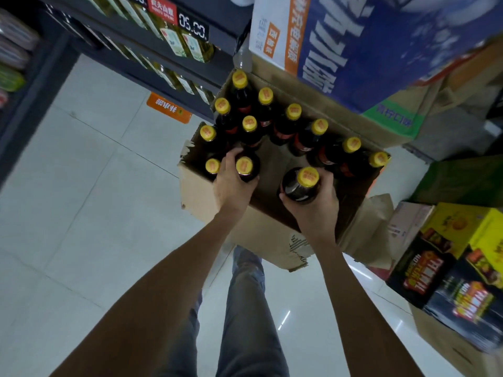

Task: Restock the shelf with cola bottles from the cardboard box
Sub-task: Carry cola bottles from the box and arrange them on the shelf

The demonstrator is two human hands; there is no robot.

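Cardboard box (217, 202), open: yellow-capped cola bottles standing along its far edges. Left hand (231, 183) wrapped around bottle (245, 167) at near-left corner; right hand (315, 205) clamped on bottle (302, 185) by near edge. Advice: lift both straight up, clear of neighbouring caps.
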